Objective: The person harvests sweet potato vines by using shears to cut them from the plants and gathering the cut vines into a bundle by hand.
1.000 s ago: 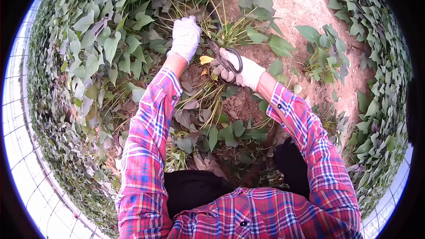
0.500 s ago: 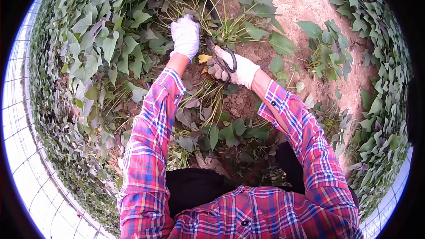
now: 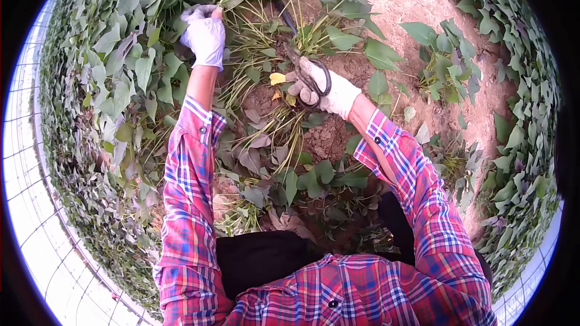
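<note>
In a white glove, my left hand (image 3: 205,36) is closed at the upper left, its thumb at a sweet potato vine (image 3: 231,2) whose stem and leaves show past the fingers. Dense green foliage surrounds this hand. My right hand (image 3: 329,89), also gloved, grips a pair of scissors (image 3: 327,78) by the dark looped handles. The scissor blades point up and left, low beside the base of a leafy clump (image 3: 314,37). A yellow leaf (image 3: 277,78) lies just left of the right fingers.
A dark hose (image 3: 286,17) runs between the stems above the scissors. Bare soil (image 3: 399,6) forms a ridge at the upper right, with a smaller plant (image 3: 446,66) on it. Thick vines (image 3: 115,102) cover the left side, and pale gridded sheeting (image 3: 30,193) borders them.
My left hand has moved left and slightly up, away from the clump's centre. My right hand with the scissors has shifted only slightly to the right.
</note>
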A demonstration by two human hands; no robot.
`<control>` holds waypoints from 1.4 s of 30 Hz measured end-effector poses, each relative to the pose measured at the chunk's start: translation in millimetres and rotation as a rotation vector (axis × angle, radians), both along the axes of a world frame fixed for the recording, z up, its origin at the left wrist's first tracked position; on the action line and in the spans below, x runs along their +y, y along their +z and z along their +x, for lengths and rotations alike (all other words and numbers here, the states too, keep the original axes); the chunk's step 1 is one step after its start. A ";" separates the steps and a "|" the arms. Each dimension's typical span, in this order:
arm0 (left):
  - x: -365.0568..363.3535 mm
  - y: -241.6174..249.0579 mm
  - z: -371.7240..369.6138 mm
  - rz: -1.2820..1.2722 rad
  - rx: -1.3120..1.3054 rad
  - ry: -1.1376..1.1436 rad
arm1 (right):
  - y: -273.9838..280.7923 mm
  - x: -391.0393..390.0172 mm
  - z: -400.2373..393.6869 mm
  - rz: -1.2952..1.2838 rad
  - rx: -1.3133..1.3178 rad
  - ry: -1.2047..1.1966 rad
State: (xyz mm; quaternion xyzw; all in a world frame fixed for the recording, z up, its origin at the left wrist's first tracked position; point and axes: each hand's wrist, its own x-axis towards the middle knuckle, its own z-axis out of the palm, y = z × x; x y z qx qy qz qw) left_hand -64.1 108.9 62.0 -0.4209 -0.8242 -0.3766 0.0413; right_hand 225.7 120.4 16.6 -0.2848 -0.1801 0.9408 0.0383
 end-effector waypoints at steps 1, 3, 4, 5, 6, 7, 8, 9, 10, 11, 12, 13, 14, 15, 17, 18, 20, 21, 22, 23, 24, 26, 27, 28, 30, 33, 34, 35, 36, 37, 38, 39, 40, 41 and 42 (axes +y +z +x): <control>6.3 1.0 -24.6 0.095 -0.020 0.014 | -4.6 2.1 -1.0 -0.054 0.059 -0.007; 11.2 39.5 -8.5 0.268 -0.138 -0.022 | -9.6 6.5 -7.2 -0.116 0.157 -0.006; 13.4 51.8 3.4 0.351 -0.175 -0.096 | -11.6 7.4 -10.2 -0.179 0.254 -0.004; 16.5 54.6 15.1 0.337 0.001 -0.210 | -14.8 6.7 -12.2 -0.171 0.311 0.011; 19.9 52.4 29.7 0.237 -0.096 -0.267 | -13.3 5.1 -14.5 -0.172 0.310 0.013; 20.7 53.7 46.6 0.030 0.036 -0.317 | -11.0 2.9 -17.3 -0.184 0.289 -0.007; 23.6 47.2 55.9 -0.169 0.168 -0.403 | -8.7 1.0 -20.1 -0.196 0.267 -0.028; 27.9 30.8 57.8 -0.145 0.312 -0.549 | -10.8 0.1 -22.1 -0.173 0.258 -0.017; 31.5 15.5 59.5 -0.202 0.316 -0.626 | -9.5 -0.5 -23.8 -0.171 0.257 -0.018; 33.1 2.0 57.6 -0.256 0.404 -0.665 | -8.4 -1.5 -24.2 -0.213 0.285 -0.025; 34.2 -5.8 58.2 -0.310 0.489 -0.703 | -7.5 -2.7 -23.9 -0.257 0.309 -0.033; 35.6 -12.9 57.1 -0.324 0.534 -0.732 | -5.7 -3.6 -25.5 -0.199 0.266 -0.058; 37.2 -19.2 55.1 -0.322 0.529 -0.735 | -6.6 -3.0 -27.1 -0.199 0.260 -0.061; 38.8 -22.6 53.3 -0.408 0.572 -0.708 | -7.9 -1.2 -29.7 -0.183 0.243 -0.059; 41.8 -30.7 52.0 -0.535 0.646 -0.661 | -9.5 0.7 -30.1 -0.138 0.189 -0.043; 43.9 -38.9 50.7 -0.535 0.641 -0.659 | -9.9 1.2 -30.1 -0.139 0.185 -0.039; 47.9 -53.2 49.7 -0.662 0.780 -0.541 | -9.3 4.8 -31.6 -0.142 0.133 -0.031; 49.0 -54.0 51.3 -0.659 0.779 -0.537 | -10.0 6.8 -33.8 -0.138 0.132 -0.028; 49.7 -55.2 53.5 -0.620 0.832 -0.488 | -11.0 7.3 -36.9 -0.162 0.138 -0.073; 49.4 -56.0 53.7 -0.580 0.885 -0.440 | -12.3 6.6 -40.0 -0.187 0.144 -0.120; 48.9 -54.8 53.6 -0.580 0.885 -0.438 | -7.1 4.7 -41.9 -0.186 0.144 -0.119; 48.9 -51.9 53.7 -0.531 1.025 -0.432 | 4.0 0.6 -42.7 -0.095 0.068 -0.197; 48.7 -48.4 54.4 -0.505 1.097 -0.428 | 4.4 1.8 -39.7 -0.057 0.082 -0.162; 46.6 -45.8 56.4 -0.504 1.100 -0.428 | 4.5 1.1 -38.0 -0.056 0.085 -0.163; 41.3 -45.1 61.5 -0.516 1.155 -0.398 | 2.2 -3.2 -34.4 -0.048 0.010 -0.115; 34.6 -44.9 57.8 -0.454 1.114 -0.444 | -7.9 -5.1 -35.3 -0.079 0.010 -0.107; 32.1 -44.6 55.8 -0.515 1.146 -0.382 | -12.9 -2.2 -33.1 -0.121 0.085 -0.050; 28.6 -44.6 54.2 -0.575 1.177 -0.321 | -18.0 -2.5 -29.3 -0.151 0.107 -0.027; 24.0 -32.1 54.9 -0.570 1.043 -0.361 | -13.9 -5.5 -28.6 -0.152 0.107 -0.031; 20.6 -23.8 49.7 -0.459 0.940 -0.377 | -7.7 -7.9 -29.7 -0.084 0.056 -0.071; 16.8 -14.1 42.0 -0.350 0.837 -0.391 | -1.4 -8.1 -30.1 -0.015 0.005 -0.109; 13.2 -1.7 33.7 -0.293 0.771 -0.274 | 4.0 -5.8 -28.3 -0.015 0.007 -0.111; 17.4 5.5 17.1 -0.213 0.707 -0.116 | 9.0 -4.2 -25.7 -0.018 -0.020 -0.074; 16.2 20.5 -3.7 -0.069 0.575 -0.088 | 11.0 -4.1 -24.1 -0.020 -0.048 -0.038; 11.5 44.4 -12.7 0.022 0.481 0.046 | 6.7 -4.3 -24.8 0.043 -0.070 0.011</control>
